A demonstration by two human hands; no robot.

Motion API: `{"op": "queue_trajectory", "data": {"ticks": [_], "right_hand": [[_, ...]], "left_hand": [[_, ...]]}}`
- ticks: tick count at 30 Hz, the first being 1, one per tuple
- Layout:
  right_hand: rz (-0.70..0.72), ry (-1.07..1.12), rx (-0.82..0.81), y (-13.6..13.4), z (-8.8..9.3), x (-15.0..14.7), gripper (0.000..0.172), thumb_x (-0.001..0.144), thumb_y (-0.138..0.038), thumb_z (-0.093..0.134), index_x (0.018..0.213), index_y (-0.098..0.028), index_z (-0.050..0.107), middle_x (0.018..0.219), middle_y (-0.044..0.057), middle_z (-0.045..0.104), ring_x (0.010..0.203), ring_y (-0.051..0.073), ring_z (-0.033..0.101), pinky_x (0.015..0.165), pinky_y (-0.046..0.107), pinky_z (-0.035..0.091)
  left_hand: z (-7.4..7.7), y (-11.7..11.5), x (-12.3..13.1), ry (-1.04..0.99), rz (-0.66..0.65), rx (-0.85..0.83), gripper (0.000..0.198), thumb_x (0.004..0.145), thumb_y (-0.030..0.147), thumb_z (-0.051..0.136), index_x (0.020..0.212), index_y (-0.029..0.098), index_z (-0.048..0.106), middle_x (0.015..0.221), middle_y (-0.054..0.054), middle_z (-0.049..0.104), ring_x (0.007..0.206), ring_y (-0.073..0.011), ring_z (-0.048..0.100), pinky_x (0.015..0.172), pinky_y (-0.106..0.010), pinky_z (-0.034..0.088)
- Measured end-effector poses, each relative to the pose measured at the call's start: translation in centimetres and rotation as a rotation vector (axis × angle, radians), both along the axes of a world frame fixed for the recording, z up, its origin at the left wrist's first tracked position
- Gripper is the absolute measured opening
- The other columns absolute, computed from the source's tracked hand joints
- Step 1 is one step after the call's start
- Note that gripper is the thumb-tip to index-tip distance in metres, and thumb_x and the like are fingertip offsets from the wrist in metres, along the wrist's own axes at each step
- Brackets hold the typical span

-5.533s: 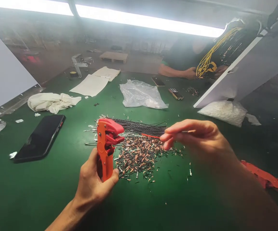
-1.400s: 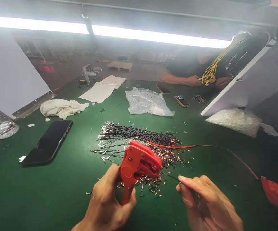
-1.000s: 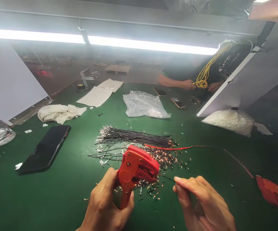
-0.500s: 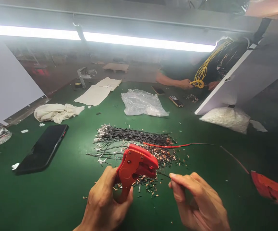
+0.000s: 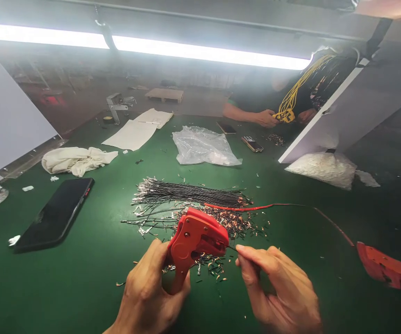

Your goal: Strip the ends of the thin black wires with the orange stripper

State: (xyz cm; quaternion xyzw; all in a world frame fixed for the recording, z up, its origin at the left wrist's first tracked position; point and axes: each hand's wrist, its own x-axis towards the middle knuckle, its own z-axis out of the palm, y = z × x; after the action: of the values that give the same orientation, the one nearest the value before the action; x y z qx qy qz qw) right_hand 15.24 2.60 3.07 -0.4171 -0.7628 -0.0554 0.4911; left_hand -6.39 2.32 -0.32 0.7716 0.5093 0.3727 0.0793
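My left hand (image 5: 149,292) is wrapped round the handle of a red and orange wire stripper (image 5: 195,241), held low over the green table. My right hand (image 5: 278,292) pinches a thin black wire (image 5: 232,248) whose end points at the stripper's jaw. Just behind the tool lie a bundle of black wires (image 5: 186,192) with metal terminals, and a heap of cut insulation and copper bits (image 5: 228,222). A red wire (image 5: 252,207) runs from the bundle off to the right.
A black phone (image 5: 54,213) lies at the left, a white cloth (image 5: 75,160) and papers (image 5: 132,132) behind it. A clear plastic bag (image 5: 203,146) is at mid-table. Another person's hands (image 5: 266,118) handle yellow wires (image 5: 290,99) at the far side. A red tool (image 5: 388,271) lies at right.
My right hand has brought the black wire leftward, closer to the stripper's jaw. The stripper has stayed in my left hand, tilted to the right.
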Motion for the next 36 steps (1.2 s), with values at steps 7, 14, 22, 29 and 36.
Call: {"op": "queue_trajectory", "data": {"ticks": [7, 14, 22, 29, 36], "right_hand": [[-0.037, -0.005, -0.01, -0.3, 0.1, -0.1, 0.013, 0.088, -0.003, 0.059, 0.093, -0.012, 0.067, 0.063, -0.001, 0.074, 0.044, 0.007, 0.058, 0.051, 0.024, 0.043], [-0.031, -0.021, -0.029, -0.3, 0.0, -0.2, 0.011, 0.088, -0.006, 0.059, 0.093, -0.012, 0.067, 0.059, -0.002, 0.071, 0.042, 0.008, 0.054, 0.048, 0.026, 0.038], [-0.041, -0.003, -0.027, -0.3, 0.0, -0.4, 0.012, 0.088, -0.004, 0.06, 0.095, -0.01, 0.067, 0.061, -0.001, 0.071, 0.044, 0.006, 0.051, 0.049, 0.025, 0.037], [0.005, -0.057, -0.066, -0.3, 0.1, 0.0, 0.015, 0.085, -0.003, 0.06, 0.096, -0.008, 0.069, 0.057, -0.001, 0.064, 0.045, 0.009, 0.044, 0.049, 0.028, 0.031], [0.002, -0.081, -0.047, -0.3, -0.2, 0.1, 0.014, 0.088, -0.005, 0.059, 0.096, -0.01, 0.07, 0.06, 0.0, 0.067, 0.048, 0.009, 0.051, 0.052, 0.029, 0.03]], "left_hand": [[-0.2, 0.1, 0.0, -0.03, 0.003, 0.02, 0.017, 0.084, 0.02, 0.055, 0.102, 0.02, 0.055, 0.072, 0.003, 0.054, 0.056, -0.0101, 0.058, 0.05, -0.021, 0.05], [-0.3, -0.1, 0.0, -0.036, -0.025, -0.017, 0.016, 0.083, 0.019, 0.057, 0.099, 0.021, 0.055, 0.07, 0.004, 0.055, 0.056, -0.0104, 0.057, 0.05, -0.021, 0.049], [-1.1, 0.0, 0.1, -0.058, -0.021, -0.026, 0.019, 0.083, 0.019, 0.056, 0.102, 0.021, 0.055, 0.072, 0.003, 0.056, 0.058, -0.0109, 0.057, 0.052, -0.021, 0.049], [-0.7, -0.1, 0.1, -0.067, -0.027, -0.034, 0.015, 0.082, 0.017, 0.056, 0.096, 0.021, 0.054, 0.07, 0.004, 0.053, 0.056, -0.0102, 0.054, 0.051, -0.021, 0.047], [-0.4, -0.2, 0.0, -0.095, -0.061, -0.125, 0.014, 0.082, 0.017, 0.056, 0.094, 0.023, 0.052, 0.072, 0.004, 0.057, 0.058, -0.0104, 0.056, 0.054, -0.021, 0.049]]}}
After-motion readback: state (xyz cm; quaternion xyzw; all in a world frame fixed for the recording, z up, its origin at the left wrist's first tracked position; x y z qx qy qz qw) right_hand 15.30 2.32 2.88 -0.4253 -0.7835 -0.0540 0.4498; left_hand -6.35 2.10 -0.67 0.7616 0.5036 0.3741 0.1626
